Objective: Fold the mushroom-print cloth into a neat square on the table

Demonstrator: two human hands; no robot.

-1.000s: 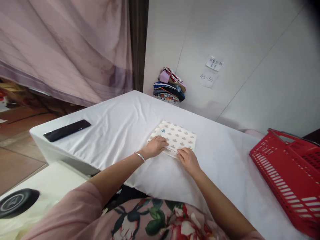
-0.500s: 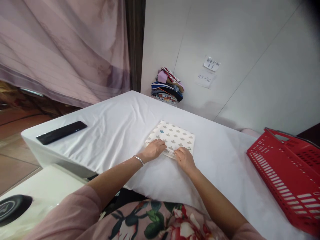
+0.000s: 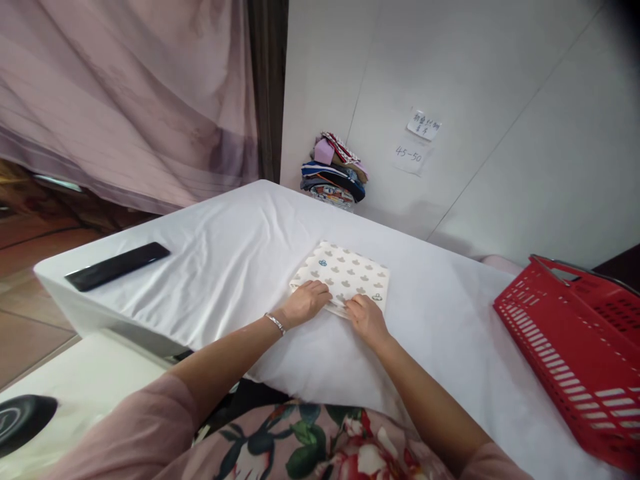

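Note:
A folded white cloth (image 3: 345, 263) with a print of small grey shapes and a few teal ones lies flat on the white-covered table in front of me. My left hand (image 3: 307, 301), with a silver bracelet at the wrist, has its curled fingers on the near-left edge of the cloth. At the near edge, a little to the right, my right hand (image 3: 366, 317) pinches the fabric between thumb and fingers. Both hands are closed on the cloth, a short gap apart. Whether it is a garment I cannot tell.
On the right of the white tablecloth (image 3: 210, 267) stands a red plastic basket (image 3: 575, 333). A flat black object (image 3: 119, 265) lies at the table's left end. Beyond the far edge, by the wall, is a stack of folded clothes (image 3: 334, 175). A round black object (image 3: 25, 420) sits lower left.
My right hand has shifted very slightly left along the cloth's near edge. The cloth and my left hand stay nearly where they were.

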